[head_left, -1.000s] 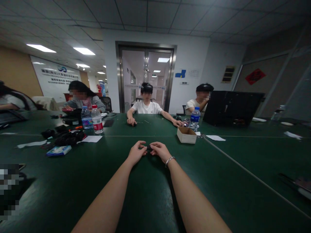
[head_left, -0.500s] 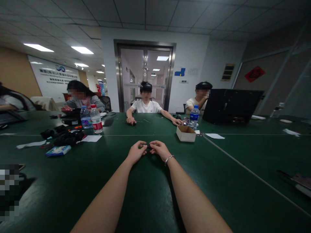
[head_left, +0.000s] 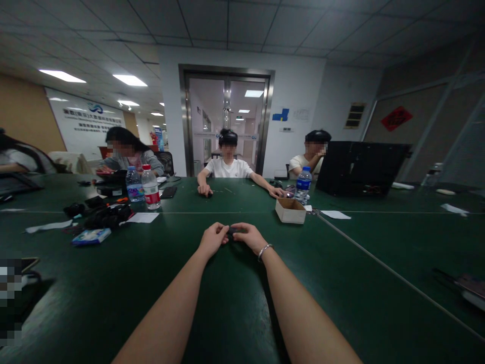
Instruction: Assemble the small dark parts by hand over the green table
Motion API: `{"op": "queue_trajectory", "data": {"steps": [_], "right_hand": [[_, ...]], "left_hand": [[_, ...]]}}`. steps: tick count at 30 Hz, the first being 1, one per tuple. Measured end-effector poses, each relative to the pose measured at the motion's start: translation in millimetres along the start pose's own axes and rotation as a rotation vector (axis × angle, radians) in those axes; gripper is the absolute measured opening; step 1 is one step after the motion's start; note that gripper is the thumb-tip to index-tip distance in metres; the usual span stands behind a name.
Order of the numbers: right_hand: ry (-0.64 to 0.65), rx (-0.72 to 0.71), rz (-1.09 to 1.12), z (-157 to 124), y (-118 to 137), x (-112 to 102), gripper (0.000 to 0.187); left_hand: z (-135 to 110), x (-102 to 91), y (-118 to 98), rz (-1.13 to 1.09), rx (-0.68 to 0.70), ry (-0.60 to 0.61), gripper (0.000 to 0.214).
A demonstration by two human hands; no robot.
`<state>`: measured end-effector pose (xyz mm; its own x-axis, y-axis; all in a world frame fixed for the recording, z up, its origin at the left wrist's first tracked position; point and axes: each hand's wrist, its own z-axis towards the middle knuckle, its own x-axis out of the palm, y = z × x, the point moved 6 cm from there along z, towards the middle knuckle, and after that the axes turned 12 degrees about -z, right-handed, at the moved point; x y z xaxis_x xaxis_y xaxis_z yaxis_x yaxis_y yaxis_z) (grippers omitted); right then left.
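Between my two hands is a small black object [head_left: 231,230], mostly covered by fingers, so its kind does not show. My left hand [head_left: 214,238] pinches its left end between thumb and fingers. From the other side, my right hand [head_left: 248,236] grips it with thumb and curled fingers; a silver bracelet [head_left: 264,251] circles that wrist. Both hands are just above or resting on the green table [head_left: 235,303]; I cannot tell which. An open cardboard box [head_left: 290,211] stands to the right, beyond my right hand.
Bottles [head_left: 150,188] and a tangle of black gear [head_left: 108,216] occupy the left, with a blue-white packet [head_left: 91,237] nearer. A blue-capped bottle [head_left: 303,186] stands behind the box. Across the table sits a person in a white shirt [head_left: 227,168]. A black monitor [head_left: 359,169] is at right.
The right-hand fingers have shifted slightly on the small black object and look a bit straighter. The left hand has barely moved; the whole view has tilted slightly.
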<state>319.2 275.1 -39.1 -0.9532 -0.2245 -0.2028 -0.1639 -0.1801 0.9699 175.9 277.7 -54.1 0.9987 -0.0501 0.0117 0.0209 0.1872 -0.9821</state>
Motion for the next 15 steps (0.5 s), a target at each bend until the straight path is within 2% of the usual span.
{"op": "queue_trajectory", "data": {"steps": [7, 15], "right_hand": [[0.038, -0.036, -0.171, -0.2, 3.8, 1.8, 0.034], [0.028, -0.063, -0.142, 1.6, 3.4, 1.4, 0.035]], "left_hand": [[-1.5, 0.2, -2.5, -0.024, -0.004, -0.001, 0.036], [-5.6, -0.5, -7.9, 0.009, -0.015, -0.05, 0.038]]}}
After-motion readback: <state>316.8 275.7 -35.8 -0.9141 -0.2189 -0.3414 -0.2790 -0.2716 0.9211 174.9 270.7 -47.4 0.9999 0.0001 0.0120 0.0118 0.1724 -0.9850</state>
